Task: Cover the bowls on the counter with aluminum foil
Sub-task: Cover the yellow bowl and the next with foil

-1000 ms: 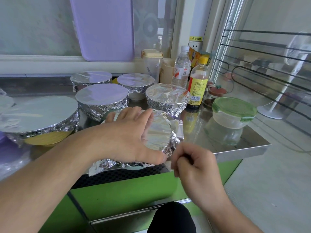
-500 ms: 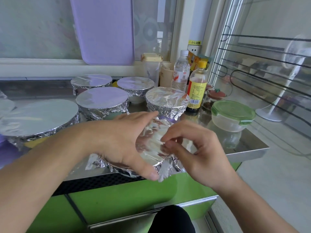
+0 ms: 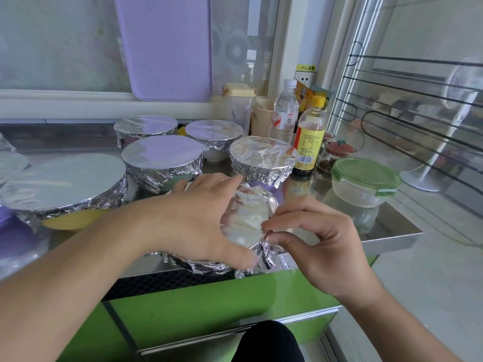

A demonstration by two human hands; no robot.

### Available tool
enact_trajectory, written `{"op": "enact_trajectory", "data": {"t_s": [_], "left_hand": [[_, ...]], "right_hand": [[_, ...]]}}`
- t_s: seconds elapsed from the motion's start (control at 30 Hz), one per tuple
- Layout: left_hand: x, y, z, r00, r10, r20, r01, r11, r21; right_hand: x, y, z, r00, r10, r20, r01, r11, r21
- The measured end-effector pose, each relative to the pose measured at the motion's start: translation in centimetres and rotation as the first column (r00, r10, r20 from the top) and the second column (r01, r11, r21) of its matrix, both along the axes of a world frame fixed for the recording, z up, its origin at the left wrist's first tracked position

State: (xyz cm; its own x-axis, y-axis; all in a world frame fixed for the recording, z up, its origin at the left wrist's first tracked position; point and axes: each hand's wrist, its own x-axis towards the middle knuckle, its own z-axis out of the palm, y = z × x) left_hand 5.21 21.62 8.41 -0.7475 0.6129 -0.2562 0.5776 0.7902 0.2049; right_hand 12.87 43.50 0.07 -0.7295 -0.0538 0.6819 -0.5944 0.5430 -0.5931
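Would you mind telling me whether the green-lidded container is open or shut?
Shut: the green lid sits flat on the clear container, its side clip folded down.

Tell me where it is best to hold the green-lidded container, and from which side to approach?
Probably grip the green-lidded container around its clear wall just under the lid, coming from the right, open side; the bottles crowd its left. The lid's clips look closed, so a top grasp could also work.

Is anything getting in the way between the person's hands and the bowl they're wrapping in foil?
Nothing visible. The left hand lies right on the foil over the front bowl, and the right hand pinches the foil's edge. The other covered bowls stand behind, apart.
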Motion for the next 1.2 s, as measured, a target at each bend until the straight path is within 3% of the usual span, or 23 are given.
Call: {"op": "enact_trajectory", "data": {"t_s": [0.13,0.33,0.67,0.87,0.97,1.07,1.2], "left_hand": [[-0.3,-0.5,0.0,1.0,-0.012,0.005,0.012,1.0,-0.008],[-0.3,0.0,-1.2,0.998,0.058,-0.024,-0.057,0.998,0.026],[-1.3,-1.2,-0.6,0.999,-0.038,-0.001,0.038,0.999,0.034],[-0.6,0.4,-1.9,0.994,0.057,-0.088,-0.054,0.998,0.04],[-0.7,0.5,-1.9,0.993,0.053,-0.11,-0.049,0.998,0.037],[-0.6,0.4,-1.9,0.992,0.04,-0.12,-0.034,0.998,0.052],[-0.7,0.4,-2.0,0.992,0.034,-0.118,-0.027,0.998,0.056]], "right_hand": [[-0.4,-0.3,-0.2,0.994,-0.051,-0.094,0.058,0.995,0.075],[-0.5,-0.3,-0.1,0.993,-0.054,-0.101,0.065,0.991,0.115],[-1.1,-0.4,-0.5,0.979,-0.104,-0.173,0.132,0.978,0.159],[-1.1,-0.3,-0.3,0.987,-0.062,-0.146,0.09,0.976,0.198],[-1.4,-0.2,-0.5,0.99,-0.12,-0.071,0.13,0.979,0.156],[-1.3,-0.3,-1.1,0.979,-0.125,0.16,0.117,0.991,0.058],[-1.7,-0.2,-1.1,0.851,0.128,0.51,0.068,0.935,-0.348]]}}
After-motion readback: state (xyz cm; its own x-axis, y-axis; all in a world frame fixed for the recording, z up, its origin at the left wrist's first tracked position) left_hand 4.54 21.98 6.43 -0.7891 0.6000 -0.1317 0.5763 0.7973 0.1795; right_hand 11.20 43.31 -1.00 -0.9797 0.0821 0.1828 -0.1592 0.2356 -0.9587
